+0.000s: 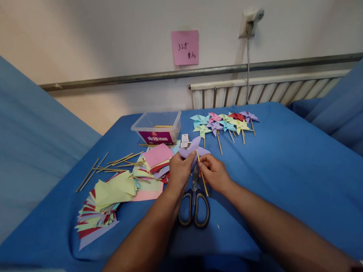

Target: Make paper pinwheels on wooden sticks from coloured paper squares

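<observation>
Pinwheels done: a bunch of paper pinwheels (215, 127) on sticks — blue, pink, green, red, purple, yellow — lies just right of the middle, a bit high in the frame.
Purple pinwheel: this one (194, 143) is mid-frame, its thin stick (204, 182) pointing down; it looks almost made.
Hands: the left hand (180, 167) pinches the purple pinwheel at the stick's top. The right hand (214, 173) curls right by the stick — I can't tell if it pinches it.
Paper left: lots to go, I think; a big paper heap (114, 191) and loose sticks (87, 175) lie at left.
Worktop: blue (287, 167), with scissors (194, 190) lower middle and a clear box (155, 137) left of middle.
Room: pink note (185, 47) up top, radiator (272, 89) upper right, blue curtains (20, 146) both sides.
</observation>
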`<state>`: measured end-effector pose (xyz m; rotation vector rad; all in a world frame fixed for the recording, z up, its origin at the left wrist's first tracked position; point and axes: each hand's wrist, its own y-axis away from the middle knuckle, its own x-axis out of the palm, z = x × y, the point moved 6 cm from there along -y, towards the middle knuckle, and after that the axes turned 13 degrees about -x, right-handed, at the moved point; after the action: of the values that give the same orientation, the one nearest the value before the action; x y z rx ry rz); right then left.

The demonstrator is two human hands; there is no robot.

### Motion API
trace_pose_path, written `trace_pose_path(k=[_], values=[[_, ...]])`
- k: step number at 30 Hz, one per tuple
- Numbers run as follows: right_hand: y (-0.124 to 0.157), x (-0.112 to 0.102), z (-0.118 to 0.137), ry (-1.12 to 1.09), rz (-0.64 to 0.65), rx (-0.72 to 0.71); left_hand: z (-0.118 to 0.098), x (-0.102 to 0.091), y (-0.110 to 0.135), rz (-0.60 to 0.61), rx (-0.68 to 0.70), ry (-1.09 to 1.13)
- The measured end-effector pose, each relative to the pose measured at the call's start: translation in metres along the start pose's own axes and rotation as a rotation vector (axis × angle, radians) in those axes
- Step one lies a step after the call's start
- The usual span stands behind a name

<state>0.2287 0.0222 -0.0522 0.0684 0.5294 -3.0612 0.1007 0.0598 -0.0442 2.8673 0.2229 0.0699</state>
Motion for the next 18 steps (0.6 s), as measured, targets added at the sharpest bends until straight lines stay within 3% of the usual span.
trace_pose_path(k=[5, 9, 18], values=[[0.000, -0.002, 0.002, -0.103, 0.002, 0.011, -0.007, 0.003, 0.007, 0.055, 0.079, -0.052], [0.001, -0.003, 0.003, -0.146, 0.008, 0.017, -0.014, 0.002, 0.013, 0.024, 0.139, -0.064], [0.003, 0.000, 0.008, -0.135, 0.022, -0.004, -0.017, 0.001, 0.015, 0.003, 0.148, -0.057]])
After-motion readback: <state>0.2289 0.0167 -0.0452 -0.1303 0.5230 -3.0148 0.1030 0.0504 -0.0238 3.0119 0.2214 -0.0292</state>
